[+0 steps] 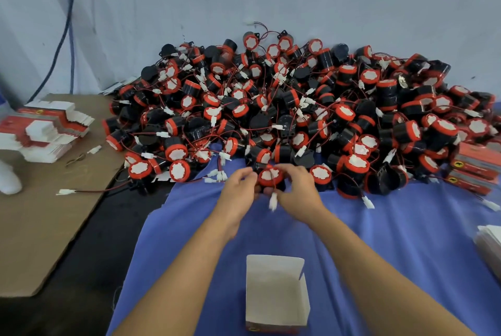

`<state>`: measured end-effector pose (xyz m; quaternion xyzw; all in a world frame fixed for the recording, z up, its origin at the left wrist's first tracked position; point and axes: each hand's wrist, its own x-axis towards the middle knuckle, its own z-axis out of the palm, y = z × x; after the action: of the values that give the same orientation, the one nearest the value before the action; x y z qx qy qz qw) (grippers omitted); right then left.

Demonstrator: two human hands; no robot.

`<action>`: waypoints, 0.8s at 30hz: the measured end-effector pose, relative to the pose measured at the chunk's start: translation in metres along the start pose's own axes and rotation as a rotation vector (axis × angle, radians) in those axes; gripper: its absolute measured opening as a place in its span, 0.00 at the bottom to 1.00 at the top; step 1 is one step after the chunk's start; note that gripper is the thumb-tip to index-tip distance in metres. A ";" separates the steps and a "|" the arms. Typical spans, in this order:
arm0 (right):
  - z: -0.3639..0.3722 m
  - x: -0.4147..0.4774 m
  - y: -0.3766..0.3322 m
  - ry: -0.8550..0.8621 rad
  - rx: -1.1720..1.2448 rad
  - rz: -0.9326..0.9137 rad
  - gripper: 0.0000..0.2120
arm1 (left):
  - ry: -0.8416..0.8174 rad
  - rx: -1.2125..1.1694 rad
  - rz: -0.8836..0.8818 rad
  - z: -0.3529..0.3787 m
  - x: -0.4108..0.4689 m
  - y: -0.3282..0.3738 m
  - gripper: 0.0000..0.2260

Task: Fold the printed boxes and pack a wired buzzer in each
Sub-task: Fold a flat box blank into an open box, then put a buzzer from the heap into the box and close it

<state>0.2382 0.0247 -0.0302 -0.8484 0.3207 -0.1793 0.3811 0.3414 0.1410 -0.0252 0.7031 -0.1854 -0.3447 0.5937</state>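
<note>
A big heap of black and red wired buzzers (298, 102) covers the far half of the blue cloth (393, 240). At its near edge both hands hold one buzzer (269, 176), red rim and white face toward me. My left hand (240, 186) grips its left side and my right hand (296, 189) grips its right side. The buzzer's white connector (273, 201) dangles below on its wire. A folded box (275, 292) stands open on the cloth close to me, between my forearms, with nothing inside.
Stacks of flat red and white box blanks (46, 129) lie on brown cardboard (40, 227) at the left. Red boxes (474, 170) are stacked at the right edge. More white sheets (490, 243) sit at the near right. A loose connector with wire (65, 192) lies on the cardboard.
</note>
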 end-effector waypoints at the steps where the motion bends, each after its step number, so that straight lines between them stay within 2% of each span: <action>1: -0.010 0.003 -0.005 0.016 -0.017 -0.019 0.27 | -0.003 0.000 0.019 0.001 -0.001 0.007 0.18; 4: -0.049 0.004 -0.026 0.118 0.003 -0.029 0.25 | 0.144 0.163 0.164 0.002 -0.013 0.038 0.17; 7: -0.089 -0.007 -0.052 0.246 0.011 -0.016 0.25 | 0.276 0.203 0.360 0.007 -0.036 0.070 0.13; 9: -0.106 -0.021 -0.069 0.363 -0.027 -0.087 0.25 | 0.222 0.165 0.417 0.015 -0.058 0.095 0.12; 13: -0.109 -0.060 -0.104 0.535 0.055 -0.300 0.24 | 0.019 0.107 0.406 0.031 -0.099 0.144 0.23; 15: -0.105 -0.083 -0.118 0.589 0.088 -0.388 0.22 | -0.007 0.146 0.444 0.032 -0.116 0.153 0.23; 18: -0.108 -0.116 -0.128 0.510 0.173 -0.428 0.27 | -0.005 0.147 0.541 0.023 -0.137 0.150 0.19; 20: -0.112 -0.138 -0.123 0.332 0.438 -0.369 0.29 | -0.017 0.119 0.591 0.009 -0.151 0.142 0.20; 22: -0.115 -0.159 -0.114 0.216 0.827 -0.189 0.23 | -0.040 0.111 0.620 -0.009 -0.164 0.128 0.22; 23: -0.115 -0.167 -0.109 0.171 0.968 -0.075 0.19 | -0.079 0.132 0.627 -0.017 -0.171 0.119 0.21; 24: -0.114 -0.172 -0.105 0.128 1.008 0.013 0.14 | -0.135 0.165 0.626 -0.024 -0.178 0.109 0.21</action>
<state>0.0926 0.1341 0.1128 -0.5442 0.2221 -0.3612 0.7239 0.2510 0.2529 0.1285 0.6333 -0.4587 -0.1752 0.5983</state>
